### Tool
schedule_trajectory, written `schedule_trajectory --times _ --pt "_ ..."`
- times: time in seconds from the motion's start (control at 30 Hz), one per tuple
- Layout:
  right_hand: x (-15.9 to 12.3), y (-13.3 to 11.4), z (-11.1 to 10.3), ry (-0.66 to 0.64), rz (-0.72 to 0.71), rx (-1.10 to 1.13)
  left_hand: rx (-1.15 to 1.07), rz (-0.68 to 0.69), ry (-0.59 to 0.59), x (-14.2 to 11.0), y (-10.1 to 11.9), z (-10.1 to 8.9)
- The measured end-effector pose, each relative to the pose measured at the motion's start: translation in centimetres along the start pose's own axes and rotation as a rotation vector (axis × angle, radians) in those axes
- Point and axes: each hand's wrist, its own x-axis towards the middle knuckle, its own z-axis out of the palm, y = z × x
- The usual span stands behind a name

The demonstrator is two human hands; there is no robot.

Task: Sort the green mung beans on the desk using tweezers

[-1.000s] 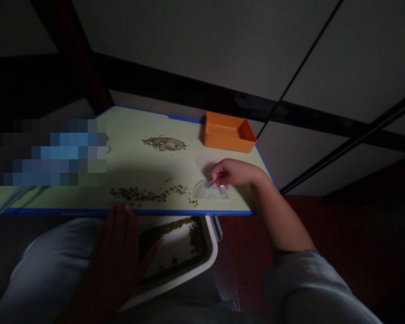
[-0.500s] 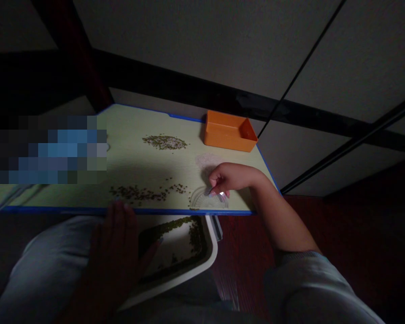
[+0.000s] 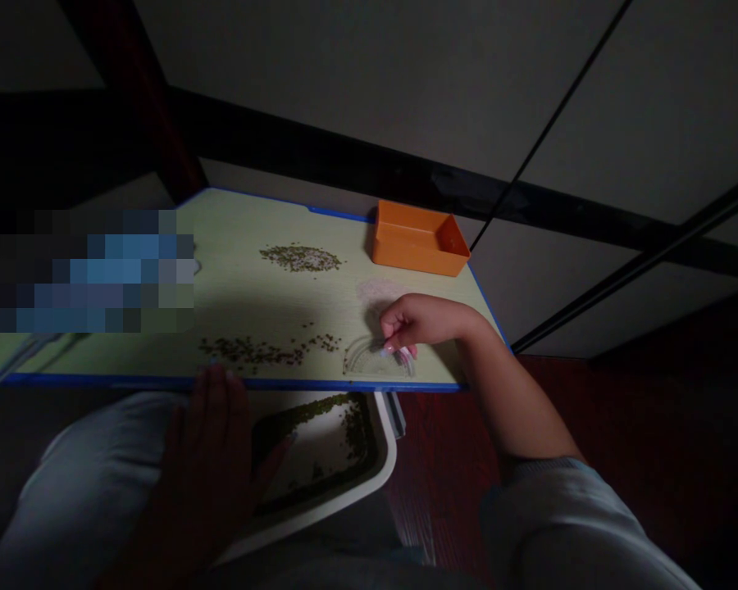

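Observation:
My right hand (image 3: 404,326) is closed on a clear plastic protractor (image 3: 369,360), pinching its upper right part near the front edge of the table. A few dark grains lie along the protractor's left side. My left hand (image 3: 215,434) is open, fingers stretched out, its fingertips at the table's blue front edge. Just beyond those fingertips a loose band of dark brown grains (image 3: 252,351) spreads across the tabletop. Below the edge, partly covered by my left hand, is a white tray (image 3: 389,459) with green and dark grains along its sides.
A pile of mixed green and pale grains (image 3: 304,259) lies farther back on the pale yellow table (image 3: 234,221). An orange box (image 3: 419,250) stands at the back right, with a patch of whitish grains (image 3: 378,289) before it. A pixelated area covers the table's left.
The protractor has shifted slightly left and away from the table's front edge, with my right hand still on it. Fewer grains show at its lower left corner. My left hand stays put.

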Motion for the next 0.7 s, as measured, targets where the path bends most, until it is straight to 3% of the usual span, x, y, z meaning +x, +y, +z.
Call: schedule_trajectory --times 0.23,0.7 --pt "-0.3 -0.01 -0.38 0.056 0.067 -0.035 0.003 0.004 -0.001 0.05 0.01 0.16" --pt "-0.22 0.33 -0.41 0.061 -0.005 -0.024 -0.003 0.018 0.019 0.02 -0.27 0.39"
